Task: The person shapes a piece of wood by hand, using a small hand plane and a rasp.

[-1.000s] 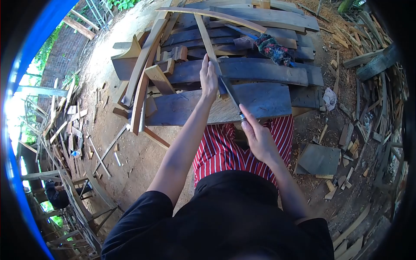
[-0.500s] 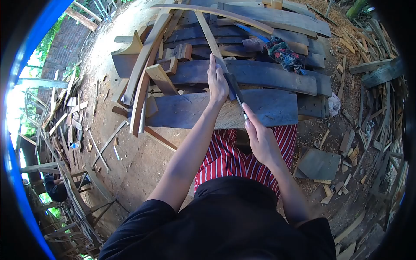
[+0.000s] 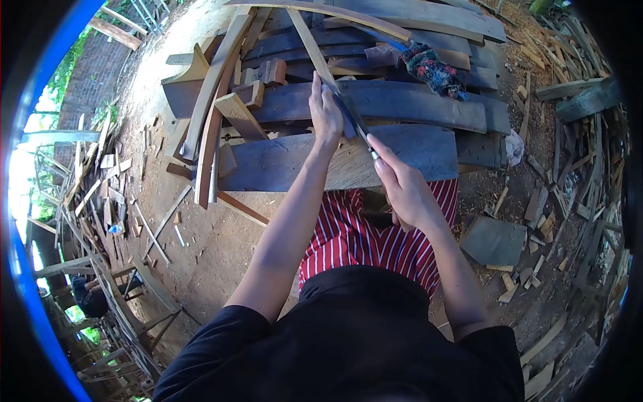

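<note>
My right hand (image 3: 403, 184) is wrapped round the handle end of a long dark flat tool (image 3: 353, 115), which looks like a file. The tool slants up and left along a narrow wooden strip (image 3: 310, 45). My left hand (image 3: 327, 117) rests against the strip just left of the tool, fingers stretched out and pointing away from me. Whether its thumb grips the strip is hidden. Both hands are above a wide grey plank (image 3: 418, 153) at the near edge of a stack of boards.
Curved strips (image 3: 218, 100) and small blocks (image 3: 270, 72) lie on the left of the stack. A dark patterned cloth (image 3: 434, 70) is on the boards at the right. Scrap wood (image 3: 593, 167) is piled at the far right. A person (image 3: 90, 297) is at the lower left.
The camera view has shifted slightly. My right hand has slid the tool a little along the strip, up and to the left. My left hand stays beside the strip.
</note>
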Motion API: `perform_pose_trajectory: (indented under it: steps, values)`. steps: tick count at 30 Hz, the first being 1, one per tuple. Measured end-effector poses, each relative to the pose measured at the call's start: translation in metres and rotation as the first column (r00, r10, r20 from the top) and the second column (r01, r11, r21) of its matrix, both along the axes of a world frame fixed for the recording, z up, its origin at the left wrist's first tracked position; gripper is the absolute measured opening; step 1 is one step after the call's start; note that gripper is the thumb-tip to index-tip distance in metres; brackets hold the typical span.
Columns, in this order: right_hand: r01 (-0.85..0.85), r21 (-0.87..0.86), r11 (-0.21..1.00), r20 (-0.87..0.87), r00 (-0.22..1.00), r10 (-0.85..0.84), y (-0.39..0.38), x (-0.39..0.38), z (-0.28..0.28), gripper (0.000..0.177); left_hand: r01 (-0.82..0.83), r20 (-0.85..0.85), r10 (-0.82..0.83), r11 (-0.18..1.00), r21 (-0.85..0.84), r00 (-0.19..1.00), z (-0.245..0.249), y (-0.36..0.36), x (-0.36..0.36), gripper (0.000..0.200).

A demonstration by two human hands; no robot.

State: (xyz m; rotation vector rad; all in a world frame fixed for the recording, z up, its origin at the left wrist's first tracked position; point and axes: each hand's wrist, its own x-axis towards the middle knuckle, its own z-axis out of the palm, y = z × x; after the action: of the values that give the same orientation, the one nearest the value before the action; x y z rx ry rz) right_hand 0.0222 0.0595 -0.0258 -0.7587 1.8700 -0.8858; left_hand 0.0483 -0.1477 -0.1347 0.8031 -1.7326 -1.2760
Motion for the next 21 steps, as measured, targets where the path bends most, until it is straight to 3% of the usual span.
perform_pose_trajectory:
  steps: [2, 5, 8, 9, 13, 15, 18, 19, 21]
  values:
    - [0.014, 0.032, 0.999, 0.062, 0.998, -0.016, -0.001, 0.003, -0.003, 0.045, -0.021, 0.087, 0.016, 0.998, 0.055, 0.996, 0.009, -0.001, -0.002, 0.052]
    - [0.034, -0.416, 0.909, -0.254, 0.955, -0.152, 0.009, 0.021, -0.048, 0.046, -0.030, 0.085, 0.029, 0.999, 0.013, 0.996, 0.001, -0.007, -0.004, 0.052]
    - [0.054, -0.343, 0.938, -0.153, 0.982, -0.113, 0.009, 0.016, -0.042, 0.045, -0.033, 0.141, 0.022, 0.996, 0.077, 0.990, 0.007, -0.003, -0.001, 0.051]
    - [0.028, -0.083, 0.996, -0.062, 0.998, -0.033, -0.005, 0.005, -0.016, 0.045, -0.037, 0.125, 0.026, 0.995, 0.088, 0.992, 0.008, -0.003, -0.002, 0.051]
    - [0.022, -0.083, 0.996, -0.057, 0.998, -0.027, -0.011, 0.005, -0.034, 0.045, -0.067, 0.149, 0.063, 0.997, 0.023, 0.987, -0.002, -0.014, -0.005, 0.050]
    - [0.042, -0.466, 0.884, -0.287, 0.938, -0.196, -0.004, 0.018, -0.053, 0.045, -0.102, 0.143, 0.109, 0.993, -0.055, 0.984, -0.004, -0.018, -0.010, 0.049]
    - [0.053, -0.480, 0.875, -0.271, 0.940, -0.206, -0.011, 0.013, -0.059, 0.045, -0.092, 0.162, 0.093, 0.996, -0.011, 0.982, -0.011, -0.018, -0.008, 0.049]
    - [0.036, -0.166, 0.985, -0.166, 0.984, -0.064, -0.023, 0.000, -0.030, 0.044, -0.096, 0.165, 0.095, 0.995, -0.007, 0.982, -0.006, -0.014, -0.006, 0.049]
    - [0.045, -0.209, 0.977, -0.211, 0.973, -0.090, -0.045, -0.008, -0.042, 0.044, -0.076, 0.213, 0.060, 0.995, 0.069, 0.975, 0.003, -0.012, -0.005, 0.049]
